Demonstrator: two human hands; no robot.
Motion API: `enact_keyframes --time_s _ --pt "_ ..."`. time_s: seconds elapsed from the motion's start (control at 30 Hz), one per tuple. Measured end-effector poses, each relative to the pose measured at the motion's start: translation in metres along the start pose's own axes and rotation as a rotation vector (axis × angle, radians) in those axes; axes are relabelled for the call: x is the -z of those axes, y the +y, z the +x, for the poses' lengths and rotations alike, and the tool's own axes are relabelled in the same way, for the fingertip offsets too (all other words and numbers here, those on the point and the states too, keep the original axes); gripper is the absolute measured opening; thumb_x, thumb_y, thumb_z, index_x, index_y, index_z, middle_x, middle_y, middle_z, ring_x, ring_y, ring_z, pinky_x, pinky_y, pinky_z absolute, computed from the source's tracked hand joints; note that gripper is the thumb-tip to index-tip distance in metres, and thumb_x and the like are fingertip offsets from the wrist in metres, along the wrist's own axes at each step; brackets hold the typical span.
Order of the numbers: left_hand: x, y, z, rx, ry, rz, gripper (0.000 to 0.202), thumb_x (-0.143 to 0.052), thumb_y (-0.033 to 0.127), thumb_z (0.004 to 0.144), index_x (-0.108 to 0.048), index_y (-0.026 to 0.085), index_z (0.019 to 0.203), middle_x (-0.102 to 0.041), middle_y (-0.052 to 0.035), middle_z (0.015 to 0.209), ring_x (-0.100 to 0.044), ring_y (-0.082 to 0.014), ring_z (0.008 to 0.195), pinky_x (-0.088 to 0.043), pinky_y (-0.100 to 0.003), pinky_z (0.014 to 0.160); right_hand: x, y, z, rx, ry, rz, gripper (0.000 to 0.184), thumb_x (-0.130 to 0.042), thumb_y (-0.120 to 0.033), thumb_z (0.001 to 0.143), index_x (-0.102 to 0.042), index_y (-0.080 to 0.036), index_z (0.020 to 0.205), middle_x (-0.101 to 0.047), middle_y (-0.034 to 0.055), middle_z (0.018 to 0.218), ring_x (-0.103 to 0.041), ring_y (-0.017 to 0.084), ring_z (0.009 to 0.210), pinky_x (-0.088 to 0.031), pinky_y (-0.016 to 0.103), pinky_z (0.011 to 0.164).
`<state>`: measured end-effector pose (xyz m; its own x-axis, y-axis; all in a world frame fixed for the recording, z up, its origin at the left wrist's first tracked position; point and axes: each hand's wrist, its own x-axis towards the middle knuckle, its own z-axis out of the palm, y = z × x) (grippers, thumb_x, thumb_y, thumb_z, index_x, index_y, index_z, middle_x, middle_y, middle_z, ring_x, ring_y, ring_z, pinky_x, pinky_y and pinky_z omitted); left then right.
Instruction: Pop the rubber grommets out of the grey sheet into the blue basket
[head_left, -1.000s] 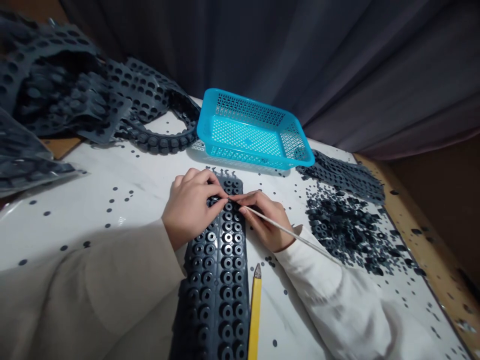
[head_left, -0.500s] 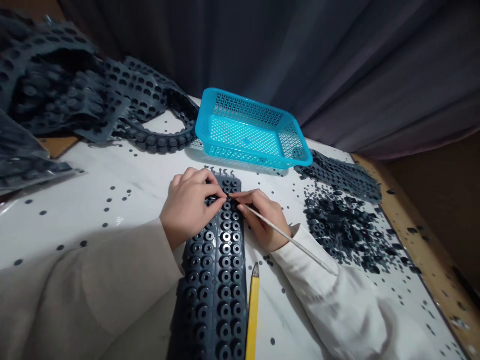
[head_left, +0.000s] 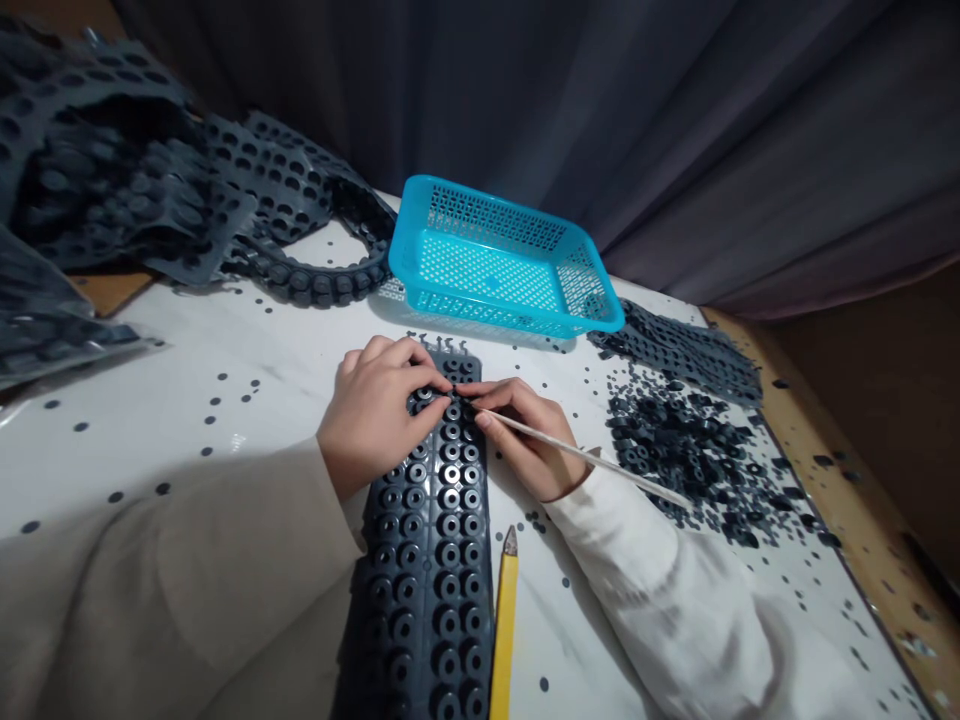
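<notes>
Tail of my thin wooden stick (head_left: 600, 463) has swung rightward; my right hand (head_left: 531, 440) grips it narrowly, my left hand (head_left: 373, 420) presses the dark rubber sheet (head_left: 427, 530); a slip could tear it

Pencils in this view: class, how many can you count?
1: a yellow pencil lying on the white table beside the dark rubber strip; the piles could hide others.

Room around blue perforated plastic basket (head_left: 506, 258)
White tabletop (head_left: 150, 420) passable left of it; dark moulded rubber strip (head_left: 427, 560) blocks front, dark rubber sheet pile (head_left: 112, 190) left, loose rubber washers (head_left: 682, 440) right.
</notes>
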<state>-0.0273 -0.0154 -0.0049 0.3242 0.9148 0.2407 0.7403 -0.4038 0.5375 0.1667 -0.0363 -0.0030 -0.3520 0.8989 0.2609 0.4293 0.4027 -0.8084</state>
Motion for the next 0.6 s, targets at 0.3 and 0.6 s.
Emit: enact_keyframes --time_s 0.3,0.6 --pt "0.0 0.001 0.0 0.008 -0.004 0.0 0.015 -0.056 0.03 0.083 -0.069 0.025 0.089 -0.062 -0.0038 0.102 -0.05 -0.0259 0.102 -0.034 -0.042 0.084 -0.001 -0.002 0.0 0.032 0.056 -0.084 0.007 -0.051 -0.026 0.091 -0.055 -0.02 0.089 -0.066 0.012 0.108 -0.062 0.022 0.1 -0.049 0.038 0.083" --pt "0.001 0.001 0.0 0.004 -0.011 0.004 0.016 -0.055 0.03 0.083 -0.069 0.026 0.09 -0.061 -0.0039 0.103 -0.049 -0.0263 0.104 -0.033 -0.043 0.087 0.034 0.002 0.009 0.199 -0.137 -1.015 0.02 -0.043 -0.02 0.093 -0.06 -0.02 0.083 -0.058 0.0074 0.076 -0.048 0.022 0.073 -0.035 0.034 0.065"
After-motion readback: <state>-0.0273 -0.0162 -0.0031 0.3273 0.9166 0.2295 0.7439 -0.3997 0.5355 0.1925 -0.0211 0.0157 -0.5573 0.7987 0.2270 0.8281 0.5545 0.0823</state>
